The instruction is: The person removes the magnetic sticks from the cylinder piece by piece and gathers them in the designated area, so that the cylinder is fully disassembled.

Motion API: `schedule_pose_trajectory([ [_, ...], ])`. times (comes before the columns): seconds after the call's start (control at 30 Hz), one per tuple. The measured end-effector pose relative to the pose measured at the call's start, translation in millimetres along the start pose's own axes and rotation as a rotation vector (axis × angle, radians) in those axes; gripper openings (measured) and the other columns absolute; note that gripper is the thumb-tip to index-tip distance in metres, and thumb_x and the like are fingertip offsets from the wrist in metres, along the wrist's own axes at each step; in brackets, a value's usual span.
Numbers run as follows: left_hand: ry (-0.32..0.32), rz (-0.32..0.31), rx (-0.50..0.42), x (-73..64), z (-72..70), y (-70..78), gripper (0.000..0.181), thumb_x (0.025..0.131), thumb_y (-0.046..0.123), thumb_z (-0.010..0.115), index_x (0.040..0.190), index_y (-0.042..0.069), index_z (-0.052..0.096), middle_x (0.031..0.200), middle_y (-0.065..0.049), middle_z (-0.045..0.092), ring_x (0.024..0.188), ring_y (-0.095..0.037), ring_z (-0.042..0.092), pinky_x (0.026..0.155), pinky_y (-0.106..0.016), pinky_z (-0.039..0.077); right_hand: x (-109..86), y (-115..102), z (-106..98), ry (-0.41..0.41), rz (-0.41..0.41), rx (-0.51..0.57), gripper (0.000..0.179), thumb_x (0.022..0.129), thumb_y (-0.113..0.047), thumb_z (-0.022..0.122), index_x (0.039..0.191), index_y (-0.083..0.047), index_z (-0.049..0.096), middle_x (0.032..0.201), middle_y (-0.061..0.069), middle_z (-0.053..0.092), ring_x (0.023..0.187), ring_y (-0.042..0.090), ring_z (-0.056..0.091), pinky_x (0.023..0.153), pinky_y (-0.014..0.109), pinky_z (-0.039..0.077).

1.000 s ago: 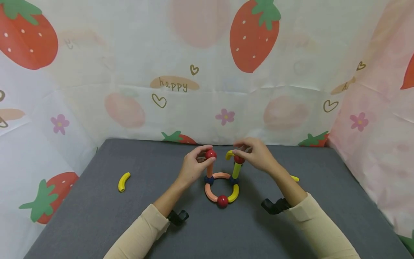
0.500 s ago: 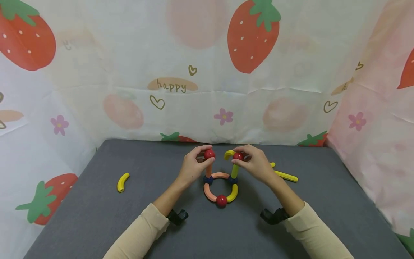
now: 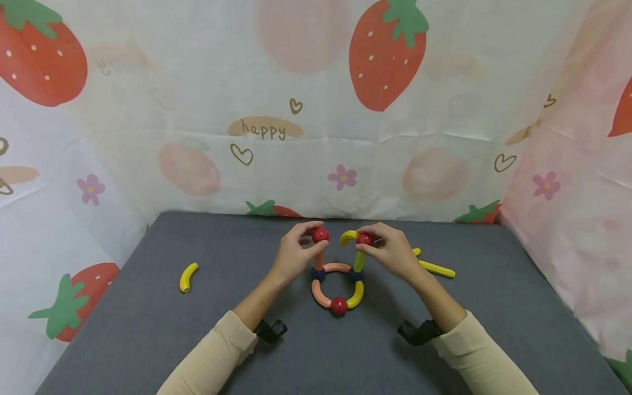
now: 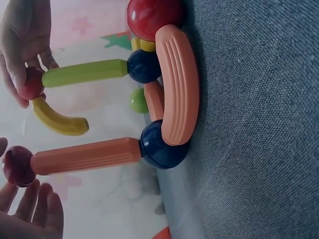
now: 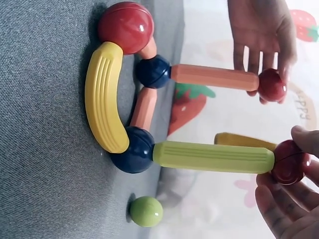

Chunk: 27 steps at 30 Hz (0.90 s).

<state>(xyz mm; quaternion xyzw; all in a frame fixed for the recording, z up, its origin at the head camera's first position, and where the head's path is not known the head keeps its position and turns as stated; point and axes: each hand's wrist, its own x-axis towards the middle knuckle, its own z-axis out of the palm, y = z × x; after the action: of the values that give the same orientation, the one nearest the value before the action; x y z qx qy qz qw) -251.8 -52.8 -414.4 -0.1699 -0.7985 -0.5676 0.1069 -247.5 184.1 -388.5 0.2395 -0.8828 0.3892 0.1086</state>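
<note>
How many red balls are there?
3. The near red ball closes the front of the ring; the left red ball tops the orange stick, held by the left hand; the right red ball tops the green stick, held by the right hand. No others show.

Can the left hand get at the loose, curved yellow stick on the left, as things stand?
Probably, once freed: the left hand pinches the glossy red ball atop the upright, ridged salmon rod. Nothing visible stands between that hand and the curved yellow stick on the grey cloth.
</note>
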Motion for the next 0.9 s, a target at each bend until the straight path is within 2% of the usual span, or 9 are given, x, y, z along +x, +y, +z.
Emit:
schedule_pose_trajectory([
  [0.1, 0.054, 0.048, 0.052, -2.0, -1.4, 0.0, 0.039, 0.088, 0.019, 0.072, 0.125, 0.010, 0.063, 0.127, -0.012, 0.059, 0.117, -0.028, 0.056, 0.099, -0.049, 0.048, 0.2, 1, 0, -0.014, 0.012, 0.018, 0.033, 0.086, -0.015, 0.074, 0.117, -0.005, 0.068, 0.108, 0.012, 0.067, 0.091, 0.024, 0.064, 0.080, 0.038, 0.058],
  [0.17, 0.118, 0.097, 0.082, -4.3, -2.6, 1.4, 0.036, 0.088, 0.018, 0.071, 0.122, 0.008, 0.064, 0.126, -0.012, 0.059, 0.116, -0.028, 0.055, 0.097, -0.049, 0.047, 0.4, 1, -1, -0.024, 0.020, 0.031, 0.032, 0.087, -0.015, 0.074, 0.117, -0.006, 0.068, 0.109, 0.012, 0.067, 0.091, 0.024, 0.064, 0.080, 0.037, 0.057],
  [0.3, 0.239, 0.205, 0.139, -11.2, -4.1, 6.9, 0.025, 0.090, 0.014, 0.068, 0.113, 0.006, 0.068, 0.113, -0.012, 0.063, 0.103, -0.025, 0.058, 0.086, -0.042, 0.049, 1.7, 3, -2, -0.052, 0.039, 0.074, 0.032, 0.088, -0.014, 0.073, 0.118, -0.005, 0.067, 0.112, 0.014, 0.067, 0.092, 0.025, 0.065, 0.081, 0.032, 0.057],
  [0.37, 0.257, 0.267, 0.168, -15.9, -3.7, 10.9, 0.020, 0.090, 0.012, 0.067, 0.108, 0.006, 0.069, 0.105, -0.010, 0.066, 0.095, -0.023, 0.059, 0.079, -0.038, 0.050, 2.7, 5, -3, -0.070, 0.057, 0.114, 0.033, 0.088, -0.014, 0.072, 0.119, -0.004, 0.067, 0.113, 0.016, 0.066, 0.092, 0.026, 0.066, 0.080, 0.029, 0.057],
  [0.47, 0.213, 0.339, 0.189, -23.8, -0.1, 16.0, 0.015, 0.090, 0.009, 0.066, 0.104, 0.006, 0.070, 0.099, -0.008, 0.068, 0.088, -0.019, 0.061, 0.073, -0.033, 0.052, 4.2, 8, -6, -0.104, 0.092, 0.182, 0.034, 0.088, -0.015, 0.073, 0.119, -0.003, 0.065, 0.114, 0.018, 0.066, 0.092, 0.028, 0.067, 0.078, 0.026, 0.057],
  [0.57, 0.140, 0.374, 0.178, -31.1, 6.4, 19.1, 0.015, 0.090, 0.006, 0.066, 0.104, 0.004, 0.070, 0.097, -0.008, 0.068, 0.083, -0.019, 0.061, 0.071, -0.029, 0.053, 5.7, 11, -9, -0.138, 0.125, 0.247, 0.034, 0.088, -0.015, 0.073, 0.119, -0.003, 0.065, 0.113, 0.019, 0.066, 0.093, 0.029, 0.068, 0.078, 0.025, 0.057],
  [0.73, 0.087, 0.370, 0.175, -38.3, 19.3, 19.6, 0.018, 0.089, 0.004, 0.068, 0.107, 0.002, 0.068, 0.099, -0.011, 0.068, 0.074, -0.019, 0.055, 0.066, -0.026, 0.049, 7.4, 17, -12, -0.199, 0.136, 0.312, 0.036, 0.088, -0.015, 0.073, 0.120, -0.002, 0.065, 0.112, 0.021, 0.066, 0.093, 0.028, 0.069, 0.079, 0.026, 0.056],
  [0.83, 0.072, 0.345, 0.183, -40.2, 26.2, 19.0, 0.021, 0.089, 0.005, 0.068, 0.110, 0.003, 0.068, 0.105, -0.011, 0.068, 0.081, -0.021, 0.058, 0.071, -0.031, 0.053, 8.0, 19, -13, -0.231, 0.137, 0.348, 0.036, 0.088, -0.013, 0.072, 0.120, -0.001, 0.065, 0.115, 0.022, 0.065, 0.092, 0.026, 0.069, 0.079, 0.025, 0.057],
  [0.9, 0.062, 0.327, 0.183, -41.4, 30.6, 17.7, 0.024, 0.090, 0.006, 0.067, 0.114, 0.004, 0.067, 0.112, -0.011, 0.067, 0.092, -0.023, 0.062, 0.080, -0.034, 0.056, 8.3, 20, -13, -0.251, 0.133, 0.372, 0.036, 0.088, -0.011, 0.072, 0.121, 0.000, 0.065, 0.118, 0.023, 0.064, 0.091, 0.025, 0.069, 0.079, 0.025, 0.057],
])
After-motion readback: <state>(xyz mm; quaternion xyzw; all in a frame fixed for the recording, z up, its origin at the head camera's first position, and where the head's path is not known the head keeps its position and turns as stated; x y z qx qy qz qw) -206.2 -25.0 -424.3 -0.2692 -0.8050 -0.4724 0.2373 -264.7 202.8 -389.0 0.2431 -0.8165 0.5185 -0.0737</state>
